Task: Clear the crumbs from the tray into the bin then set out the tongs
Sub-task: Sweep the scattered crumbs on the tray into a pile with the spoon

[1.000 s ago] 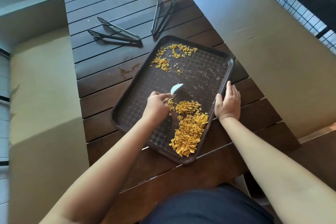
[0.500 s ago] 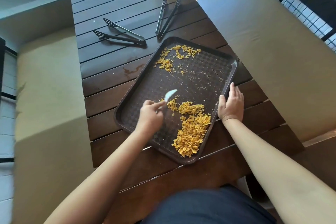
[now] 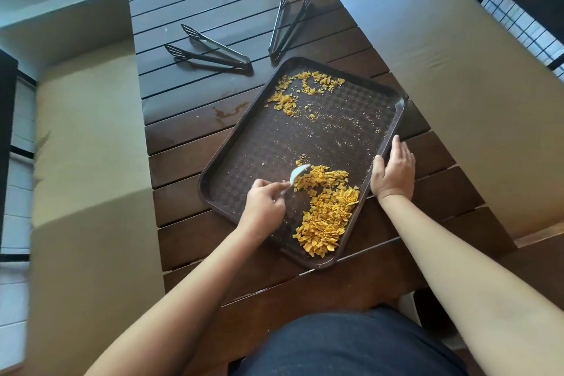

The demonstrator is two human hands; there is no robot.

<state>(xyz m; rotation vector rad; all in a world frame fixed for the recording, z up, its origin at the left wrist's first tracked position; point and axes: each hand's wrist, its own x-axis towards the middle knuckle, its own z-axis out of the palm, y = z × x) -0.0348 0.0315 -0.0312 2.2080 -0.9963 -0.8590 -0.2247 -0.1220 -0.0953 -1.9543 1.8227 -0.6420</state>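
While my right hand [image 3: 392, 172] lies flat-fingered on the tray [image 3: 398, 107] rim | left hand [image 3: 265, 203] pinches pale scraper [image 3: 299, 173], blade touching near crumb heap [image 3: 328, 214] | far crumbs [image 3: 305, 88] at tray's far end | two tongs [image 3: 210, 52] [image 3: 290, 21] on table [image 3: 189, 131] beyond tray.

Dark brown rectangular plastic tray [image 3: 305, 143], checkered texture across the floor. Golden-yellow flaky crumbs [image 3: 326, 217]. Pale blue-white scraper blade [image 3: 298, 173]. Black slotted-tip tongs [image 3: 207, 52], twice over. Dark brown slatted wooden table [image 3: 213, 0], one lighter stain.
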